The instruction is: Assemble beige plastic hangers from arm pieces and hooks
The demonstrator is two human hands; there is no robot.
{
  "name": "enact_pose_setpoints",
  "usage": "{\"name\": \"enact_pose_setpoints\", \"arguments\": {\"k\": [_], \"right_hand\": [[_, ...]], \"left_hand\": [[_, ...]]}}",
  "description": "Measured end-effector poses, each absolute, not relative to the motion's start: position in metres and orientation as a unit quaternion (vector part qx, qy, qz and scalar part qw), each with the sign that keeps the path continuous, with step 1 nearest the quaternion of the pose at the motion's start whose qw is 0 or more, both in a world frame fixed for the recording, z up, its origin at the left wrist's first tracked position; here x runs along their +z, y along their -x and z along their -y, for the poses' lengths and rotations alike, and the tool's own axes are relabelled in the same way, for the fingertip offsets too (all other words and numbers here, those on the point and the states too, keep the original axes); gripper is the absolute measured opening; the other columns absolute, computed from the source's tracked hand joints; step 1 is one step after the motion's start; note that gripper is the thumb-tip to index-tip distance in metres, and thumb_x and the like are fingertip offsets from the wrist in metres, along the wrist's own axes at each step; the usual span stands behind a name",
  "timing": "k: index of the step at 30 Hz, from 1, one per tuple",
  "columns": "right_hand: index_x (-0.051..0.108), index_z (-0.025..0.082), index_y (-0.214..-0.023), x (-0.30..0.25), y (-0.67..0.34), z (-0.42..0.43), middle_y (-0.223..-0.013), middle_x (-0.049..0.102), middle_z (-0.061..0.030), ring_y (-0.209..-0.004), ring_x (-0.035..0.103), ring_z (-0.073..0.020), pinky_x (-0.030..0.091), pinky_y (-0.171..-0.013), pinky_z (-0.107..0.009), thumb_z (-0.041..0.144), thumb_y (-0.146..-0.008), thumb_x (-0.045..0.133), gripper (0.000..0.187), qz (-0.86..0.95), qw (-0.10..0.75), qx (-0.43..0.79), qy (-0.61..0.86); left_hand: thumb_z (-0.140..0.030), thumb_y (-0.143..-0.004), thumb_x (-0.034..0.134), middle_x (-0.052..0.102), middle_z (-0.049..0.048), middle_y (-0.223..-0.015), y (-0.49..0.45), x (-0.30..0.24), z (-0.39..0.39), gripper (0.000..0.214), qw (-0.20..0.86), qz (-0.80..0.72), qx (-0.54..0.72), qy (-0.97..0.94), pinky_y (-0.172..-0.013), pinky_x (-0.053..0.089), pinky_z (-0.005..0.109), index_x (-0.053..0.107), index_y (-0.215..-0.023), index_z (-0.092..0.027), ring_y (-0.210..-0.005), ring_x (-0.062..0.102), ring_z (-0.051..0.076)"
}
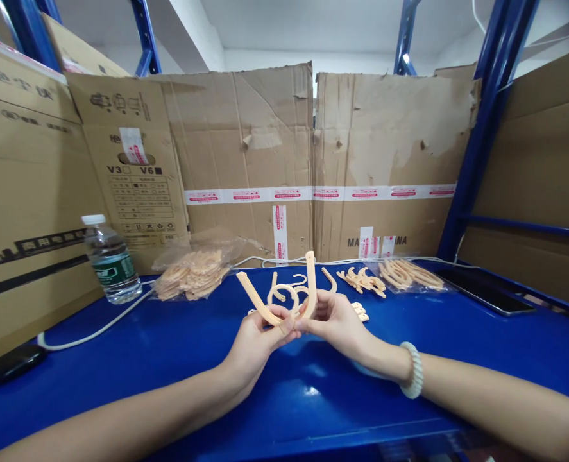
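My left hand [260, 333] pinches a curved beige strip [253, 296], thin and wood-like, its free end rising to the left. Between the fingers of my right hand [337, 321] is a J-shaped beige strip [312, 282] that stands nearly upright. The fingertips of both hands meet at the lower ends of the strips, so whether these are joined there is hidden. A beige ring [284, 286] shows between the strips; I cannot tell if it is held or lies behind. Loose curved pieces [330, 280] lie on the blue table [192, 398] just beyond my hands.
Bags of beige parts [195, 274] and beige loops [409, 274] lie at the back. Small branched pieces [362, 281] sit between. A water bottle [112, 260], white cable [96, 324] and black object [13, 364] are left; a phone [486, 292] is right. Cardboard [246, 141] walls the back.
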State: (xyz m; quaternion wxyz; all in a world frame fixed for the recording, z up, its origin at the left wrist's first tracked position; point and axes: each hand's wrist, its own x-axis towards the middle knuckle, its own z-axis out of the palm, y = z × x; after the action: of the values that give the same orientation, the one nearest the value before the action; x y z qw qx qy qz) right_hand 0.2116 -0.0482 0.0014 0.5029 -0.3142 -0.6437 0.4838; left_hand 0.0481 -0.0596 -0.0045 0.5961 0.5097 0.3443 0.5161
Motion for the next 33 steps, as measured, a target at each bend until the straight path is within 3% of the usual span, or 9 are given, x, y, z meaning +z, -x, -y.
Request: {"name": "enact_pose_setpoints", "arguments": {"k": [7,12,16,20,22,26,33], "right_hand": [[0.057,0.015,-0.076,0.007,-0.215,0.040,-0.070,0.067,0.0001,-0.062,0.065,-0.0134,0.054,-0.064,-0.027,0.029,-0.054,0.085,0.038,0.595,0.516,0.528,0.317],[0.059,0.014,-0.078,0.021,-0.237,0.027,-0.066,0.068,-0.0018,-0.061,0.065,-0.0134,0.055,-0.065,-0.028,0.031,-0.058,0.083,0.035,0.614,0.484,0.535,0.320],[0.066,0.012,-0.078,0.035,-0.268,0.009,-0.070,0.070,-0.0050,-0.062,0.065,-0.0144,0.053,-0.064,-0.029,0.035,-0.063,0.079,0.030,0.719,0.428,0.430,0.339],[0.069,0.015,-0.076,0.049,-0.291,0.000,-0.072,0.069,-0.0033,-0.066,0.062,-0.0138,0.047,-0.063,-0.026,0.031,-0.073,0.071,0.016,0.858,0.339,0.161,0.350],[0.070,0.016,-0.080,0.055,-0.297,0.002,-0.073,0.069,-0.0026,-0.065,0.061,-0.0128,0.044,-0.061,-0.025,0.027,-0.077,0.067,0.012,0.889,0.287,0.082,0.347],[0.071,0.016,-0.083,0.063,-0.301,0.009,-0.074,0.070,-0.0025,-0.065,0.060,-0.0124,0.043,-0.060,-0.023,0.022,-0.078,0.062,0.012,0.904,0.221,0.071,0.359],[0.069,0.017,-0.072,0.060,-0.304,0.008,-0.071,0.067,-0.0005,-0.065,0.059,-0.0133,0.041,-0.061,-0.024,0.016,-0.068,0.064,0.007,0.920,0.126,0.066,0.365]], "left_hand": [[-0.029,-0.059,0.084,0.071,0.0064,-0.076,-0.045,0.005,0.053,0.032,0.609,-0.335,0.507,-0.509,-0.080,0.054,0.030,0.065,-0.077,-0.012,-0.079,0.068,0.019],[-0.016,-0.061,0.083,0.068,0.0029,-0.067,-0.030,0.022,0.038,0.022,0.616,-0.343,0.541,-0.459,-0.072,0.055,0.020,0.063,-0.070,-0.011,-0.068,0.067,0.012],[-0.002,-0.068,0.074,0.069,0.0044,-0.067,-0.015,0.030,0.019,0.014,0.618,-0.364,0.556,-0.421,-0.062,0.055,0.014,0.063,-0.070,-0.010,-0.061,0.067,0.010],[-0.001,-0.072,0.069,0.070,0.0064,-0.070,-0.004,0.032,0.003,0.011,0.627,-0.360,0.544,-0.426,-0.062,0.056,0.015,0.064,-0.070,-0.010,-0.063,0.068,0.012],[0.000,-0.071,0.069,0.070,0.0064,-0.071,0.000,0.033,-0.002,0.010,0.621,-0.367,0.536,-0.438,-0.063,0.056,0.015,0.066,-0.071,-0.010,-0.063,0.068,0.011],[-0.006,-0.067,0.073,0.070,0.0040,-0.071,0.010,0.040,-0.007,0.011,0.587,-0.372,0.493,-0.524,-0.066,0.054,0.015,0.068,-0.075,-0.012,-0.066,0.068,0.010],[-0.021,-0.061,0.079,0.070,0.0045,-0.067,0.026,0.048,-0.011,0.018,0.449,-0.374,0.323,-0.744,-0.061,0.050,0.024,0.071,-0.076,-0.015,-0.064,0.066,0.016]]}}
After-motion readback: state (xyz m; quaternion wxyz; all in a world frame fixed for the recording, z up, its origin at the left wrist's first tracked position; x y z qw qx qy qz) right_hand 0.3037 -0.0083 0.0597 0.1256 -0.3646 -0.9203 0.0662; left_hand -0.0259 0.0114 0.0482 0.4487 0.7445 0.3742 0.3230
